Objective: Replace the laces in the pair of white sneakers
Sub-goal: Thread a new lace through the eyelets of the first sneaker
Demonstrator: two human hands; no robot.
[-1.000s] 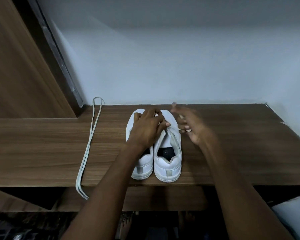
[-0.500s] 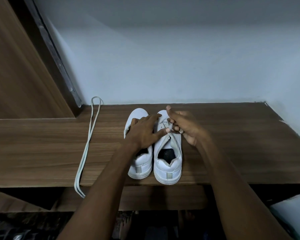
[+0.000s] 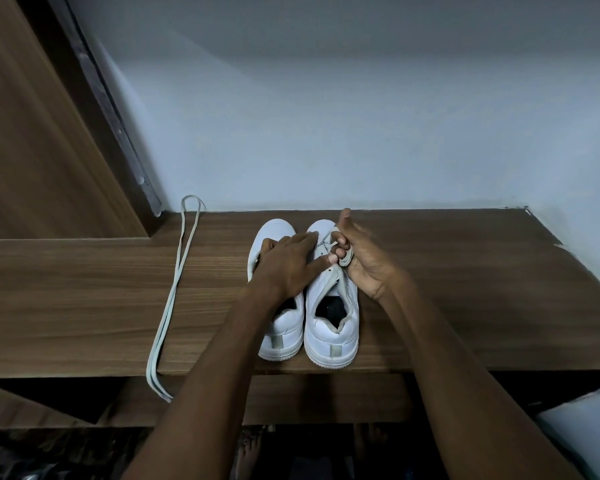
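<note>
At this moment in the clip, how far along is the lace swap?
Done: one loose lace lies doubled on the wooden shelf, left of the sneakers. In hand: the right hand pinches the lace at the right sneaker, steadied by the left hand. Left: finishing this shoe; the left sneaker is mostly hidden.

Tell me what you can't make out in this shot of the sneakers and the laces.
Head view only:
- Left sneaker: front and eyelets hidden under the left hand.
- Right sneaker: how far it is laced, too small and partly behind the right hand.
- Loose lace: its ends hang past the shelf edge into shadow.
</note>
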